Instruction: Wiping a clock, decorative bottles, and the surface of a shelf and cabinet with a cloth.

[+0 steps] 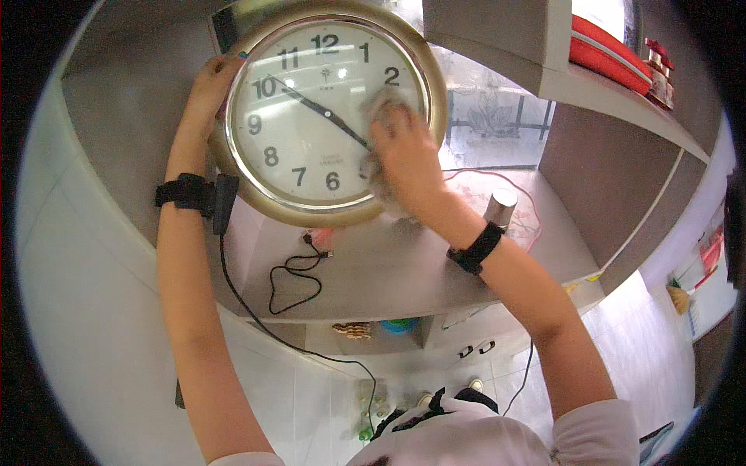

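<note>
A round wall clock (303,128) with a gold and silver rim and a white face fills the upper middle of the head view. At its upper left edge, my left hand (217,78) is against the rim; how its fingers grip is partly hidden. My right hand (405,145) lies over the right part of the clock face, with a greyish cloth (382,180) under its fingers, blurred. The cloth covers some of the numerals on that side. Both wrists wear black straps.
Below the clock, a black cable (296,271) lies on the shelf surface (361,291). A silver cylinder (502,204) stands on a pink-edged mat (527,215) at the right. A red zipped case (609,55) and bottles (660,73) sit on the upper right shelf.
</note>
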{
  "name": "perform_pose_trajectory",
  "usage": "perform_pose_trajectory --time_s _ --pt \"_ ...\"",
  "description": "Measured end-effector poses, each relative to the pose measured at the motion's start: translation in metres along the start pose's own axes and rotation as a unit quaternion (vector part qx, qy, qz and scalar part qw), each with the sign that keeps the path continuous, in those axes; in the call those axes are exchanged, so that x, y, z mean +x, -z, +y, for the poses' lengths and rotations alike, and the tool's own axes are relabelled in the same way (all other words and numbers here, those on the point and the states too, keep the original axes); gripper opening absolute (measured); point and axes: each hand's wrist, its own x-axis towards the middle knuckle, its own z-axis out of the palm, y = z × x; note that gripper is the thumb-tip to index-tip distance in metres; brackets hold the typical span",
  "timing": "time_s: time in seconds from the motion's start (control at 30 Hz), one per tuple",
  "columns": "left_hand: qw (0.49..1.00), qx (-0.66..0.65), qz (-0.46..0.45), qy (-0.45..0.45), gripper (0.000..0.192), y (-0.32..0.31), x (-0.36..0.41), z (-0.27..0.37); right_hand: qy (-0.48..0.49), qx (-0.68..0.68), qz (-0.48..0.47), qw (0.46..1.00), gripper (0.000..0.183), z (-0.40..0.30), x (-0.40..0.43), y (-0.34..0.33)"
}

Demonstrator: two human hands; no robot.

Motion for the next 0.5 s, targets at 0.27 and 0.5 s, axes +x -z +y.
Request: perform_pose_trajectory --time_s 0.27,0.5 --pt "1.000 -0.015 -0.008 0.005 0.051 -0.011 -0.010 0.020 0.216 0.095 -0.037 0.971 0.026 -0.082 0.008 -0.006" --pt "0.999 -0.019 0.017 0.027 0.048 -0.006 -0.007 0.016 0.276 0.115 -0.056 0.953 0.026 -0.110 0.021 -0.009"
